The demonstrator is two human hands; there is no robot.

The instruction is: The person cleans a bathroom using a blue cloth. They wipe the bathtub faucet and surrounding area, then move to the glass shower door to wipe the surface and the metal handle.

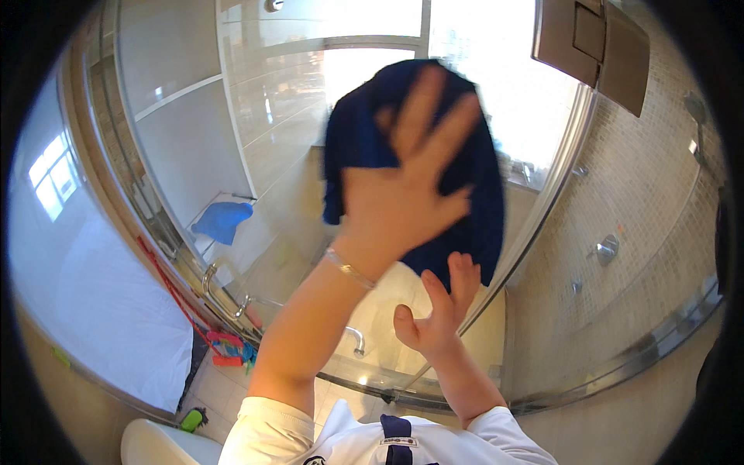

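Observation:
A dark blue cloth is spread against the glass of a shower enclosure in front of me. My left hand, with a bracelet at the wrist, lies over it with fingers spread and blurred, apparently pressing it flat. Below, my right hand is raised with its fingers apart. Its fingertips overlap the cloth's lower edge in the view; whether they touch it I cannot tell. Part of the cloth is hidden behind my left hand.
A metal door handle projects at left. Beyond it, a lighter blue cloth drapes over a ledge. A green brush lies on the tiled floor near pink and red items. At right are a shower valve and a brown rectangular fitting.

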